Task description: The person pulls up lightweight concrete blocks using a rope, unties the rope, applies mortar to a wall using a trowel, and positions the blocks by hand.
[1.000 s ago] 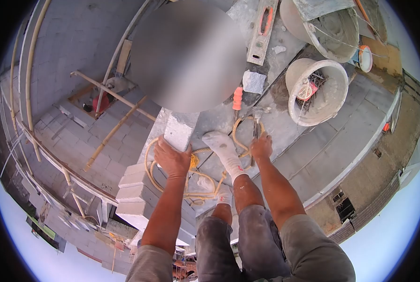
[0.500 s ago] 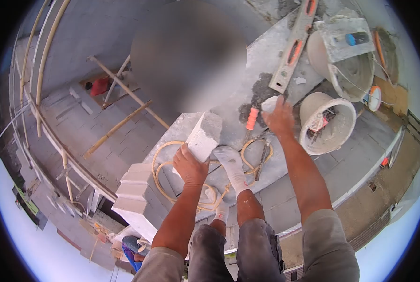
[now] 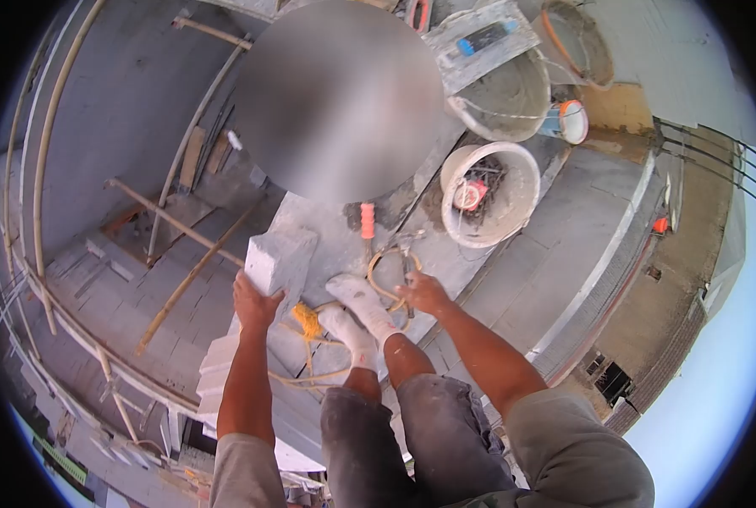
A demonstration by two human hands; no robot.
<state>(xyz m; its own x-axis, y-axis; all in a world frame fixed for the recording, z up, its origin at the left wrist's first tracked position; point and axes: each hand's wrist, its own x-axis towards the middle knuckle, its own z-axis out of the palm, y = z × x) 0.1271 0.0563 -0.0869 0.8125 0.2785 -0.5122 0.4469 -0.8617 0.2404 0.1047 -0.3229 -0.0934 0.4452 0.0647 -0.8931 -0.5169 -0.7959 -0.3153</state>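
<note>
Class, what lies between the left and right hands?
In the head view, a yellow tuft, socked feet, a rope loop and a hammer lie between the left hand and right hand.

You wear loose grey-brown short sleeves (image 3: 564, 440), unevenly faded dark grey shorts (image 3: 447, 413) and whitish socks (image 3: 369, 309) smudged with grey.

Single head view — forward, downward, wide-angle

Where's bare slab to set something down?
Best: slab between white block and orange handle. Smaller patch: between hammer and nearest bucket. Crowded: around the socked feet, with rope and right hand close by.
</note>
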